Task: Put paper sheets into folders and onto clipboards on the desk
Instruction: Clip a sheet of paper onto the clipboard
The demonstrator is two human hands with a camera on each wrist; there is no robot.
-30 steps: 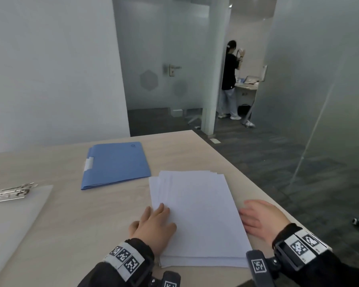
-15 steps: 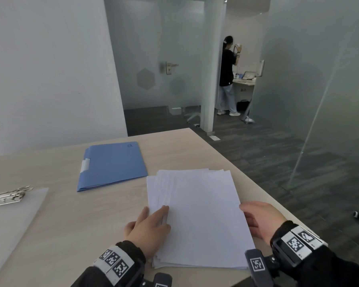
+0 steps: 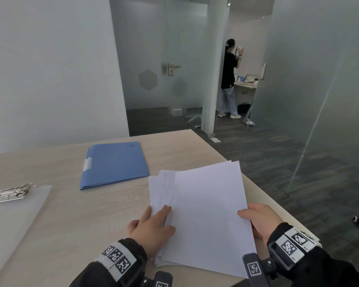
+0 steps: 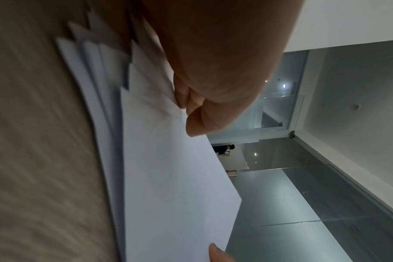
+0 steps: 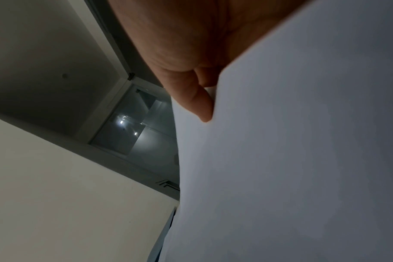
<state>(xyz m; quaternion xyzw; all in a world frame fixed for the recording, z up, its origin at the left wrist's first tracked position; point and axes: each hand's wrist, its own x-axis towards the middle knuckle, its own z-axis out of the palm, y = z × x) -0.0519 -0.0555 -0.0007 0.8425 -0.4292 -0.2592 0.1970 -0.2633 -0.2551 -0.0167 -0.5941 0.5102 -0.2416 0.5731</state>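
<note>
A stack of white paper sheets (image 3: 207,214) lies fanned on the wooden desk (image 3: 81,220) in front of me. My right hand (image 3: 257,220) grips the right edge of the top sheets (image 5: 292,159), thumb on top, and holds that side raised off the stack. My left hand (image 3: 153,224) rests on the lower sheets (image 4: 96,74) at the left, fingers fairly straight, beside the raised sheets' left edge. A closed blue folder (image 3: 114,162) lies further back. A translucent clipboard (image 3: 15,220) with a metal clip (image 3: 8,193) sits at the far left.
The desk's right edge runs just past my right hand, with dark floor beyond. Frosted glass walls and a white pillar (image 3: 214,69) stand behind the desk. A person (image 3: 228,79) stands far back at another desk.
My right hand has taken hold of the top sheets' right edge and raised them. The left hand has stayed on the lower sheets, shifted slightly.
</note>
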